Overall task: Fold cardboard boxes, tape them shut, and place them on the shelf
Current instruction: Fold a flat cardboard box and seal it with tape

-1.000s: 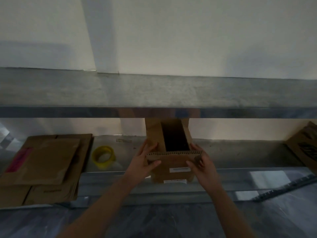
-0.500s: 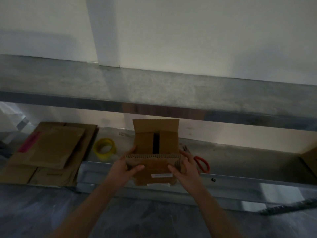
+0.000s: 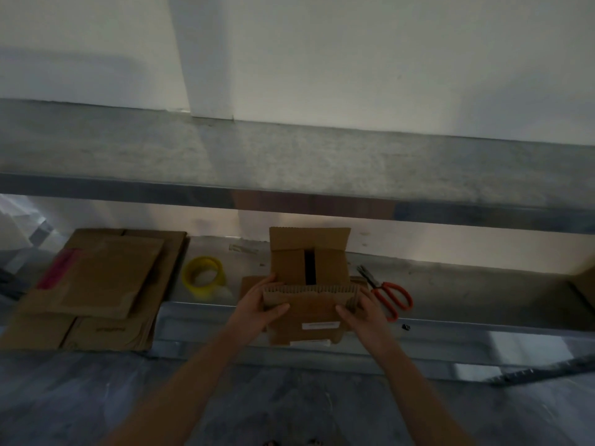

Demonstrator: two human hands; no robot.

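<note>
Flaps (image 3: 287,268) closer together now, box (image 3: 310,318) between left hand (image 3: 257,309) and right hand (image 3: 364,312)

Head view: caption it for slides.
Left hand and right hand grip a brown cardboard box between yellow tape roll and red-handled scissors.

both forearms reach forward, left grip (image 3: 257,312) and right grip (image 3: 363,317) curled, thumbs pointing toward each other.
</note>
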